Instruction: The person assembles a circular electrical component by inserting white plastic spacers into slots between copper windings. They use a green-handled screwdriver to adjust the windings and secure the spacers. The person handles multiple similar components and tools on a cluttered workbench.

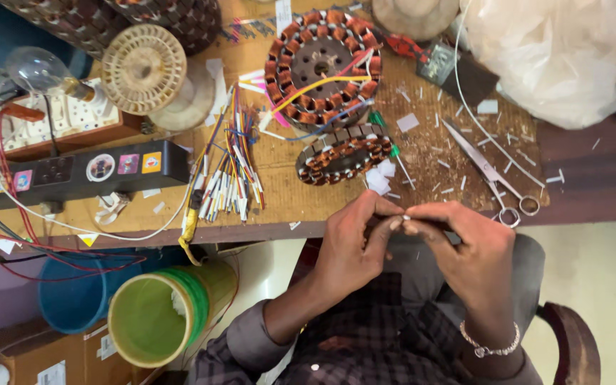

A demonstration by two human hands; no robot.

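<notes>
left hand [354, 242] + right hand [465, 246] pinch small white piece [406, 217]; scissors [490, 171] near

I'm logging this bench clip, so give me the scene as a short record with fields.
setting: cluttered wooden workbench, seen from above
left hand: pinches a small white piece with the right hand
right hand: fingertips meet the left's, bracelet on wrist
small piece: too small to identify
nearest: small stator
behind it: large stator
bench left: wire bundle, power strip
bench right: scissors
below bench: green bucket
</notes>
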